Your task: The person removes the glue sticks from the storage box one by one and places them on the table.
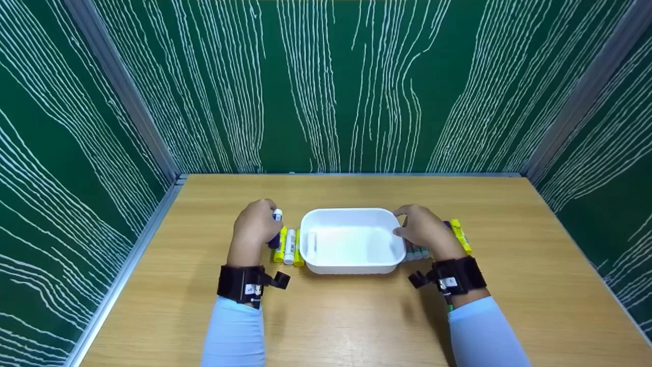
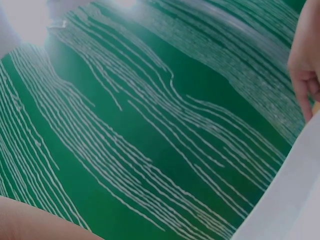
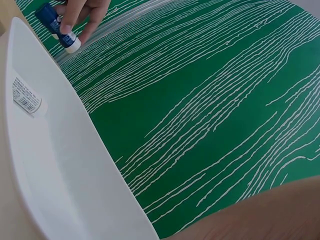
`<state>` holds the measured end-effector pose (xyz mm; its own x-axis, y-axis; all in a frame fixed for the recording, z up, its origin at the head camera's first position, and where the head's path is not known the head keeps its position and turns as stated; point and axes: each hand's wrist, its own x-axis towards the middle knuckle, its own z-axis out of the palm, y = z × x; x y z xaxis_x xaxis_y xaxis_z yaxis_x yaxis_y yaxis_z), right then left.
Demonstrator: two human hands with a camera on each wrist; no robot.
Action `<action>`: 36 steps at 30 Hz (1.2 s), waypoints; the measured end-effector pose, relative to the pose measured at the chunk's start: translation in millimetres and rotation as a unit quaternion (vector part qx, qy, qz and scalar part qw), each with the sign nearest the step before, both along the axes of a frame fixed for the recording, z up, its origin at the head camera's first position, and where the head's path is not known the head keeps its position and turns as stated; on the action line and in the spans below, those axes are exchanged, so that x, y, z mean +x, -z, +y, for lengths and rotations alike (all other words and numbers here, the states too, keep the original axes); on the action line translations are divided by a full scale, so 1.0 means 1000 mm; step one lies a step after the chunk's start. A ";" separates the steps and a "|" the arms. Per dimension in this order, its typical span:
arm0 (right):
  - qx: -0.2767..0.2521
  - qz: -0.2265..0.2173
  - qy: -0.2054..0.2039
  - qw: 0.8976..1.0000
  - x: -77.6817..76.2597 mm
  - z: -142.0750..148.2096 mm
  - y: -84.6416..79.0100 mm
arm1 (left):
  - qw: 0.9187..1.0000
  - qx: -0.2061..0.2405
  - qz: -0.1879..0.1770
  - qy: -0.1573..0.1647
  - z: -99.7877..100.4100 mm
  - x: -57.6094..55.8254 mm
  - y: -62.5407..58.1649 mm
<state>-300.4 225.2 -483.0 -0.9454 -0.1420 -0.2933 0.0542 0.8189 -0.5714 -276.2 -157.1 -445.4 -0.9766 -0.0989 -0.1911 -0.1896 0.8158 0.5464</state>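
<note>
My left hand (image 1: 256, 220) holds a dark blue glue stick (image 1: 275, 240) with a white cap, at the left end of a row of glue sticks. The same blue stick (image 3: 68, 40) shows between the fingers in the right wrist view. A white plastic tub (image 1: 351, 269) stands in the middle of the table. Inside it, along the left wall, lies a white glue stick (image 3: 26, 96) with printed text. My right hand (image 1: 423, 227) grips the tub's right end, thumb over the rim; its other fingers are partly hidden.
Left of the tub lie a white glue stick (image 1: 290, 247) and yellow ones (image 1: 299, 255) beside it. On the right, several pale sticks with green bands (image 1: 416, 253) and a yellow stick (image 1: 461, 237) lie partly under my right hand. Green walls with white streaks enclose the wooden table (image 1: 351, 326).
</note>
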 end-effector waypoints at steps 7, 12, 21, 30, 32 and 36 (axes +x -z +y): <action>-0.003 -0.011 0.009 1.000 -0.001 -0.001 0.001 | 0.999 -0.035 -0.009 0.005 -0.014 -0.006 0.017; 0.000 -0.012 0.011 1.000 -0.001 -0.001 0.001 | 0.999 -0.043 -0.024 -0.001 -0.020 -0.010 0.028; 0.001 -0.012 0.008 1.000 0.000 -0.001 0.000 | 0.997 -0.062 -0.039 0.007 -0.024 -0.016 0.042; 0.008 -0.009 0.013 1.000 0.000 -0.003 0.000 | 0.997 -0.056 -0.042 0.007 -0.024 -0.020 0.050; 0.004 -0.010 0.015 1.000 0.000 -0.003 0.000 | 0.998 -0.052 -0.047 0.009 -0.023 -0.020 0.050; 0.002 -0.011 0.014 1.000 0.000 -0.003 0.001 | 0.998 -0.041 -0.055 0.012 -0.023 -0.019 0.049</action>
